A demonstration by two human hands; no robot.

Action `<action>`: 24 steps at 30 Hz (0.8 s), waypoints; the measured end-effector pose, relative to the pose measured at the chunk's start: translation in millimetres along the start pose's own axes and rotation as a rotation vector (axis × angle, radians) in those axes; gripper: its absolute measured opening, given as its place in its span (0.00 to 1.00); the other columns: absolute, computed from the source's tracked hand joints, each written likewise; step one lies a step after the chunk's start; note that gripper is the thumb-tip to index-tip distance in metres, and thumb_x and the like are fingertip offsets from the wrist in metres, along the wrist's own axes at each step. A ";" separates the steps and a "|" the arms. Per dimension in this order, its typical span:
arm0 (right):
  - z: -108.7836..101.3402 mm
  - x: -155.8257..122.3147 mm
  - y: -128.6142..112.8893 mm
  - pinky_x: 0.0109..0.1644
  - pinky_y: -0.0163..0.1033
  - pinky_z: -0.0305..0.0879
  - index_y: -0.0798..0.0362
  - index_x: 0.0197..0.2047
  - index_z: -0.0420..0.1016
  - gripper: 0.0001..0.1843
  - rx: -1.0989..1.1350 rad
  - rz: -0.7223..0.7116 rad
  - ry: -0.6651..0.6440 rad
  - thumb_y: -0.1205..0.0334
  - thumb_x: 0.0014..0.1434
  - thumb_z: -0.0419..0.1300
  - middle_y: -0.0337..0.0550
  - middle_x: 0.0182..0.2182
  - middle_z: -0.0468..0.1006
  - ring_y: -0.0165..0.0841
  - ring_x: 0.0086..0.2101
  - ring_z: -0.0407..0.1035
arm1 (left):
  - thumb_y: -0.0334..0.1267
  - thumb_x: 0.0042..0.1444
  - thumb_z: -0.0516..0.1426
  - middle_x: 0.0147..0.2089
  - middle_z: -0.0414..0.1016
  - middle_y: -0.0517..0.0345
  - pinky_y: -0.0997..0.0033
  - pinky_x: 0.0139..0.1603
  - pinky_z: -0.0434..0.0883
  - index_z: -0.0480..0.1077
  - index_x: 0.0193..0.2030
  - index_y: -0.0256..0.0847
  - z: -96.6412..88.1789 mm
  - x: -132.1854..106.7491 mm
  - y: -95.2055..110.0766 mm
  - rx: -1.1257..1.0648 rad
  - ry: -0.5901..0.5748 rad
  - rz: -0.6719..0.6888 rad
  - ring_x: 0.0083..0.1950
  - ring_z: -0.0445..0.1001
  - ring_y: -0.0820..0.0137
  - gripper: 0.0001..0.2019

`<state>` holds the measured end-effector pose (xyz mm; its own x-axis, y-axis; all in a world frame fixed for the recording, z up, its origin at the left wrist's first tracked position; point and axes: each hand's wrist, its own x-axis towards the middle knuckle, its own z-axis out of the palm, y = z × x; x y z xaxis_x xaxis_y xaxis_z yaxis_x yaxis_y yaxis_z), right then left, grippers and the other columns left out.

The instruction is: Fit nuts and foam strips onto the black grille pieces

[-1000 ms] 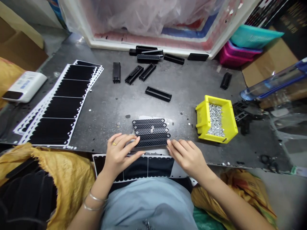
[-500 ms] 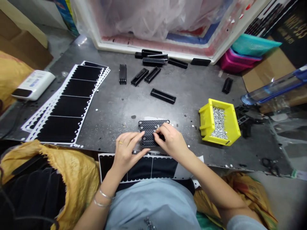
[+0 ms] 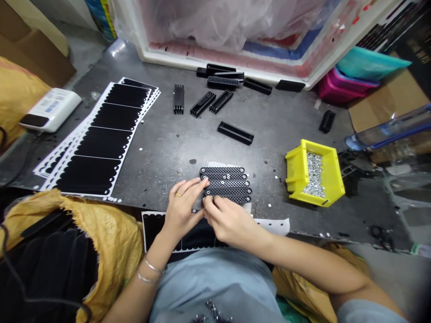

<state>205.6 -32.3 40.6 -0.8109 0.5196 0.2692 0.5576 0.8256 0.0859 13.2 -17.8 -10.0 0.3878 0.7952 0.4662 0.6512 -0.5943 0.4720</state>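
Several black lattice-patterned plastic strips (image 3: 226, 184) lie side by side in a block near the table's front edge, with small pale round spots at their ends and middle. My left hand (image 3: 183, 204) is open at the block's left side, its fingers stretched out and the fingertips touching the strip ends. My right hand (image 3: 232, 222) is closed in a pinch at the lower left corner of the block; whatever its fingertips hold is hidden. The yellow bin (image 3: 292, 172) of small silvery metal pieces (image 3: 314, 175) stands to the right.
Black plastic bars (image 3: 235, 133) lie scattered further back. Sheets of black scalloped pieces (image 3: 97, 139) are stacked at left, near a white device (image 3: 50, 110). A yellow woven sack (image 3: 117, 246) stands below the left edge. Scissors (image 3: 382, 235) lie at right; a white frame (image 3: 171, 63) stands behind.
My right hand has moved from the middle of the strips to their lower left corner, uncovering their right ends. The left hand stays at the left side. The view has shifted slightly.
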 end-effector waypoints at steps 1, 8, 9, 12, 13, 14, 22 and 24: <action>-3.7 2.0 -1.0 0.44 0.48 0.71 0.68 0.44 0.80 0.14 -0.028 -0.027 -0.034 0.73 0.69 0.53 0.64 0.45 0.78 0.43 0.41 0.71 | 0.40 0.69 0.57 0.62 0.79 0.48 0.54 0.71 0.57 0.55 0.75 0.44 0.2 -0.3 -0.3 -0.003 -0.002 -0.005 0.67 0.72 0.58 0.30; -12.8 14.0 -7.5 0.44 0.49 0.71 0.66 0.44 0.81 0.15 -0.077 -0.019 -0.114 0.74 0.68 0.51 0.63 0.44 0.79 0.44 0.41 0.71 | 0.41 0.70 0.56 0.60 0.80 0.48 0.53 0.71 0.58 0.58 0.74 0.44 1.1 -2.6 -1.4 -0.008 -0.005 -0.017 0.66 0.73 0.59 0.27; -11.8 13.9 -6.2 0.43 0.49 0.71 0.67 0.44 0.81 0.15 -0.061 -0.020 -0.101 0.74 0.69 0.52 0.63 0.43 0.78 0.43 0.40 0.71 | 0.41 0.69 0.56 0.60 0.80 0.48 0.53 0.71 0.58 0.59 0.73 0.44 1.0 -2.6 -1.2 -0.005 -0.001 -0.019 0.66 0.73 0.59 0.27; -8.2 8.8 1.6 0.43 0.47 0.71 0.66 0.43 0.81 0.13 0.008 -0.057 -0.065 0.73 0.68 0.54 0.60 0.41 0.78 0.42 0.41 0.72 | 0.40 0.68 0.57 0.60 0.80 0.48 0.53 0.71 0.58 0.59 0.73 0.44 0.5 -1.8 -0.7 0.007 -0.003 -0.023 0.66 0.74 0.59 0.28; -7.2 6.3 4.6 0.44 0.48 0.71 0.67 0.43 0.81 0.12 0.013 -0.075 -0.057 0.73 0.68 0.55 0.60 0.42 0.78 0.43 0.42 0.72 | 0.40 0.68 0.57 0.60 0.80 0.48 0.53 0.71 0.58 0.59 0.73 0.44 0.5 -1.5 -0.6 0.009 -0.007 -0.020 0.66 0.74 0.59 0.28; -6.4 4.0 7.3 0.46 0.48 0.71 0.67 0.44 0.81 0.12 0.007 -0.093 -0.050 0.73 0.68 0.55 0.61 0.44 0.78 0.43 0.44 0.72 | 0.41 0.68 0.58 0.60 0.80 0.48 0.53 0.71 0.58 0.59 0.73 0.44 0.7 -1.3 -0.8 0.012 -0.011 -0.017 0.66 0.74 0.59 0.28; -7.7 -4.8 24.1 0.44 0.43 0.76 0.59 0.41 0.81 0.14 0.354 0.121 0.119 0.70 0.71 0.53 0.52 0.40 0.81 0.37 0.40 0.75 | 0.41 0.68 0.59 0.61 0.79 0.48 0.53 0.72 0.57 0.57 0.74 0.45 -4.1 1.0 4.0 0.063 -0.015 0.002 0.67 0.73 0.58 0.31; -3.4 -17.6 33.2 0.52 0.45 0.77 0.56 0.48 0.80 0.13 0.619 0.440 0.333 0.65 0.72 0.53 0.51 0.45 0.82 0.37 0.46 0.76 | 0.46 0.68 0.59 0.67 0.74 0.44 0.49 0.75 0.53 0.52 0.77 0.42 -4.7 3.8 14.9 0.121 -0.063 -0.002 0.72 0.67 0.54 0.35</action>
<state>239.0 -14.8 41.9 -0.3918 0.8118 0.4330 0.5344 0.5839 -0.6111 21.3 -24.2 2.3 0.4245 0.8045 0.4154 0.7246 -0.5770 0.3769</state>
